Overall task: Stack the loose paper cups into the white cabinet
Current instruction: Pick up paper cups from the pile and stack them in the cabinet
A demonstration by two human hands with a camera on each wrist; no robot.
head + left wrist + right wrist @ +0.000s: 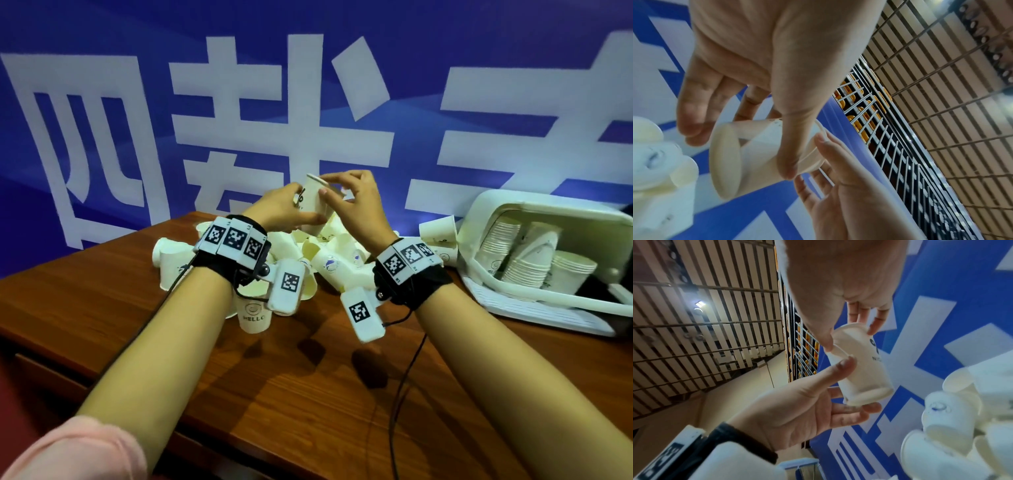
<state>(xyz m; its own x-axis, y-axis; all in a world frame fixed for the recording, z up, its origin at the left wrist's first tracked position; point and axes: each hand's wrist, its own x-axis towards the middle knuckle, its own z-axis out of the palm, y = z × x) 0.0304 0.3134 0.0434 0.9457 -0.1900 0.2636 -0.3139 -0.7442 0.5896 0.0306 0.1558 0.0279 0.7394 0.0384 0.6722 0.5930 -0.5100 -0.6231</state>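
Both the left hand (284, 209) and right hand (356, 205) pinch 1 white printed paper cup (313, 205); squeezing could crumple its thin wall.

right hand (838, 293): pinches paper cup (861, 365) rim | left hand (803, 410): holds its base
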